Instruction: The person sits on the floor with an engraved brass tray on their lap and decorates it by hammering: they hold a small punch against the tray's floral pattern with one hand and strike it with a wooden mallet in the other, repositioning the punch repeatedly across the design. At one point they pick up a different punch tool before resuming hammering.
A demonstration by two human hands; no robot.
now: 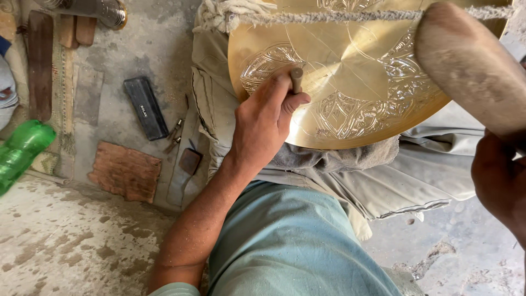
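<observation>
Left hand [264, 118]: fingers closed round a small metal punch [296, 79], tip set on the face of a round brass plate [350, 71], lower-left part, beside an engraved leaf motif. Plate lies tilted across the person's lap on grey cloth [329, 159], w/ a twisted rope [339, 16] running across its upper part. Right hand [501, 183]: at frame's right edge, partly cut off, fingers closed on a wooden mallet [471, 66]; mallet head is above the plate's right rim, blurred, contact w/ plate cannot be told. Floor [71, 235]: concrete, dusty. On it, left of the plate: black rectangular block [145, 107], reddish flat slab [126, 171], small metal bits [174, 134], green plastic bottle [22, 151] at far left edge
</observation>
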